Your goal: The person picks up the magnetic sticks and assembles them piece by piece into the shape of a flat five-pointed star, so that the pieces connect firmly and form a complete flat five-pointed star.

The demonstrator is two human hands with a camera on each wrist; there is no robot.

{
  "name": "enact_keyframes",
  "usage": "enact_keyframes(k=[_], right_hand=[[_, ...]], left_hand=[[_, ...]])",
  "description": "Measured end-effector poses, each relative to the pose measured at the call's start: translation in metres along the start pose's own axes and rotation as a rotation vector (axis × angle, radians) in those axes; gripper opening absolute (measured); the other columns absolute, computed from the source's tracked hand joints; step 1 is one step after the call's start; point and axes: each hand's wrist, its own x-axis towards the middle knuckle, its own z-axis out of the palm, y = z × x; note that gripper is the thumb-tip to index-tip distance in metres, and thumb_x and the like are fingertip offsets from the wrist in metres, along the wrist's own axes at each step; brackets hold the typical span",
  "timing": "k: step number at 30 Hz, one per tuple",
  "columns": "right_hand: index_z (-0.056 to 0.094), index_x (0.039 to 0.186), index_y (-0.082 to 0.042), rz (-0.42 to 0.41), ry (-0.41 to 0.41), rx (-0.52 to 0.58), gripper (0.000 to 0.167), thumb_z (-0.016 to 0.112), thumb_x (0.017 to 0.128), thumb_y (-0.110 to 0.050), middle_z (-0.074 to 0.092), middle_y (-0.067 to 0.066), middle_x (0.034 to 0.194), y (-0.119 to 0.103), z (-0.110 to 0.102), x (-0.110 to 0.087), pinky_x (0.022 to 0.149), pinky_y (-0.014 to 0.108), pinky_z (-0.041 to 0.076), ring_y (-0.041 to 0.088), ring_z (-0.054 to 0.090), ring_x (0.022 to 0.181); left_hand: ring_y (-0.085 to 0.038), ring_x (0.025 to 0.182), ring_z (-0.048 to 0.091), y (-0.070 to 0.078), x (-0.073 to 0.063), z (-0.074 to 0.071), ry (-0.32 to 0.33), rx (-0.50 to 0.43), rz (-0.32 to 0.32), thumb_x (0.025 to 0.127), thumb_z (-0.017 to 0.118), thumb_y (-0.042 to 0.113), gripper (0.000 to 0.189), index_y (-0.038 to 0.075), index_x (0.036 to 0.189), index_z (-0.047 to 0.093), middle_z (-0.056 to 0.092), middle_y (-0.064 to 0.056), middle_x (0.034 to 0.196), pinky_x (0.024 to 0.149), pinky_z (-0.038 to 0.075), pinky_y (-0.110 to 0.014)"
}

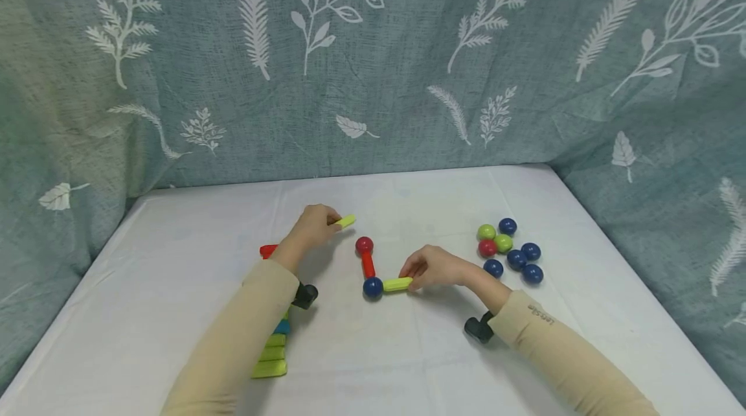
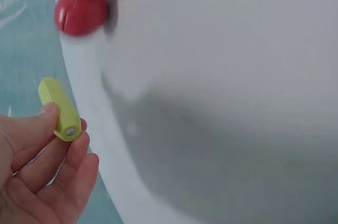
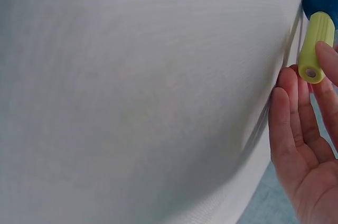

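In my left hand I pinch a yellow-green magnetic rod between thumb and fingers, held above the table; a round metal spot shows on its end. My right hand pinches a second yellow-green rod by its outer end. That rod's other end meets a dark blue ball. From the blue ball a red rod runs back to a red ball, so the joined pieces form an L. The left hand is behind and left of the red ball.
A group of loose balls, blue, green and red, lies right of the right hand. Under the left forearm, a row of rods, with yellow-green ones, a blue one and a red one, is partly hidden. A patterned curtain hangs behind the white table.
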Motion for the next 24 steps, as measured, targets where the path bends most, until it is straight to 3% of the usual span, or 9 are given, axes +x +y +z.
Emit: enact_keyframes(k=[5, 11, 16, 24], right_hand=[[0.068, 0.095, -0.003, 0.01, 0.005, 0.002, 0.021, 0.072, 0.074, -0.001, 0.064, 0.0, 0.082, 0.0, 0.002, 0.001, 0.07, 0.024, 0.048, 0.011, 0.057, 0.074], [0.068, 0.094, -0.002, 0.002, 0.007, -0.006, 0.02, 0.072, 0.074, -0.001, 0.065, -0.001, 0.081, -0.003, 0.003, 0.002, 0.069, 0.023, 0.048, 0.01, 0.057, 0.073], [0.068, 0.095, -0.002, -0.01, 0.006, -0.01, 0.021, 0.072, 0.074, -0.001, 0.065, 0.0, 0.081, -0.002, 0.002, 0.003, 0.069, 0.022, 0.049, 0.009, 0.057, 0.073], [0.069, 0.094, -0.003, -0.001, 0.007, -0.017, 0.02, 0.072, 0.074, -0.002, 0.065, -0.001, 0.081, 0.001, 0.003, 0.003, 0.069, 0.023, 0.049, 0.009, 0.058, 0.073]], left_hand=[[-0.024, 0.096, 0.055, 0.021, 0.01, 0.024, 0.003, -0.103, -0.08, 0.089, 0.059, 0.013, 0.029, -0.003, 0.112, 0.061, 0.061, -0.015, 0.104, 0.082, 0.047, -0.033], [-0.02, 0.083, 0.057, 0.029, 0.015, 0.039, 0.023, -0.124, -0.102, 0.088, 0.061, 0.015, 0.027, -0.002, 0.108, 0.064, 0.062, -0.013, 0.097, 0.07, 0.049, -0.027], [-0.016, 0.075, 0.056, 0.032, 0.013, 0.044, -0.017, -0.142, -0.135, 0.088, 0.062, 0.015, 0.028, -0.003, 0.109, 0.063, 0.062, -0.013, 0.097, 0.064, 0.048, -0.022], [-0.017, 0.076, 0.057, 0.033, 0.008, 0.042, -0.121, -0.131, -0.101, 0.085, 0.064, 0.015, 0.041, -0.004, 0.121, 0.056, 0.06, -0.015, 0.107, 0.071, 0.05, -0.025]])
